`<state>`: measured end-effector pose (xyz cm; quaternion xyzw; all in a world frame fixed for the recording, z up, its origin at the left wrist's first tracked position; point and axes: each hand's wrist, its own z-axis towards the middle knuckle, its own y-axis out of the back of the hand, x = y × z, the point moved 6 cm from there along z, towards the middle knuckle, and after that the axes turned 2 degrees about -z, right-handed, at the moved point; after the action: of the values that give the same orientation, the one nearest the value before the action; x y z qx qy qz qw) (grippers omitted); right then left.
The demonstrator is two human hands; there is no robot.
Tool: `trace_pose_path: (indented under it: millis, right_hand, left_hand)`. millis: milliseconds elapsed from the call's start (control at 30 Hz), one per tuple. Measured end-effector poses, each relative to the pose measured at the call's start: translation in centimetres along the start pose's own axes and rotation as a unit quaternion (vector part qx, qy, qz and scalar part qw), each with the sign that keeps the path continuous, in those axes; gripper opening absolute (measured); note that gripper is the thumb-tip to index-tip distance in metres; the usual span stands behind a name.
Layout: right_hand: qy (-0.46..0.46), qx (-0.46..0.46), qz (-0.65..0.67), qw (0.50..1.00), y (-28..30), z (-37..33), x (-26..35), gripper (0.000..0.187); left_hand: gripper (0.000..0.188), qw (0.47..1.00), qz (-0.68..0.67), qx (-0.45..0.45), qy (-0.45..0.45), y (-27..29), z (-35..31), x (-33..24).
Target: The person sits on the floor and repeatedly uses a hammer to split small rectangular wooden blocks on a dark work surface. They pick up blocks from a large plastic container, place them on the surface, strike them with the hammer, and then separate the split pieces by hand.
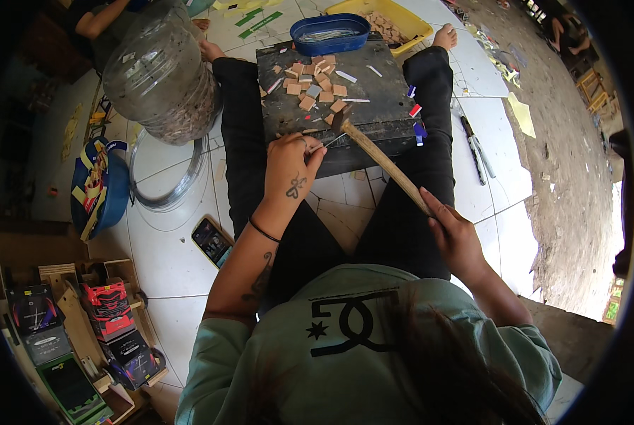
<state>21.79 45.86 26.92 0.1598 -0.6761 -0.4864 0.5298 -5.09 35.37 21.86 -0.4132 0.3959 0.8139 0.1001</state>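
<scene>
My right hand [453,230] is wrapped round the lower end of a hammer's wooden handle. The head of the hammer [380,159] rests at or just over the near edge of a dark wooden block [380,92] between my legs. Close by, my left hand [297,157] pinches a thin strip of metal or wire [335,140], its free end reaching toward the hammer head. On the block lies a loose pile of small tan square pieces [307,103], with a few pale slivers around it. A blue oval tub [329,51] holding thin wire-like pieces stands at the block's far side.
Behind the tub is a yellow tray [421,27] of tan pieces. To the left are a big clear plastic container [154,78], a wire coil [164,204], a blue basin [118,198] and a phone [212,241]. A black-handled tool [472,149] lies right. Another person sits far left.
</scene>
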Motion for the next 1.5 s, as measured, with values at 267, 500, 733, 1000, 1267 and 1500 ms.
trace_pose_path:
  millis: [267, 500, 733, 1000, 1267, 1500]
  right_hand:
    - [0.001, -0.006, -0.048, 0.999, 0.2, -0.1, -0.4, 0.058]
    - [0.014, 0.005, -0.075, 0.997, 0.3, -0.5, -0.9, 0.059]
    - [-0.061, -0.045, 0.042, 0.996, 2.0, 0.8, -2.5, 0.051]
    - [-0.085, -0.043, 0.131, 0.987, 3.2, 2.0, -1.7, 0.048]
    - [-0.058, -0.013, 0.098, 0.993, 3.1, 1.9, -0.3, 0.048]
    - [-0.026, -0.005, 0.039, 0.999, 3.7, 1.8, 1.7, 0.050]
  left_hand:
    - [0.011, 1.000, -0.002, 0.001, -0.011, -0.2, 0.1, 0.1]
    - [0.012, 1.000, 0.021, 0.013, -0.002, -0.1, 0.2, -0.2]
    - [0.017, 0.999, -0.029, -0.006, 0.014, 0.6, 0.1, -0.8]
    - [0.015, 0.993, -0.095, -0.054, -0.051, -0.7, 1.9, -1.8]
    - [0.011, 0.991, 0.040, -0.077, -0.100, -1.3, 2.4, -2.2]
    - [0.012, 0.983, 0.049, -0.111, -0.136, -1.6, 2.4, -2.4]
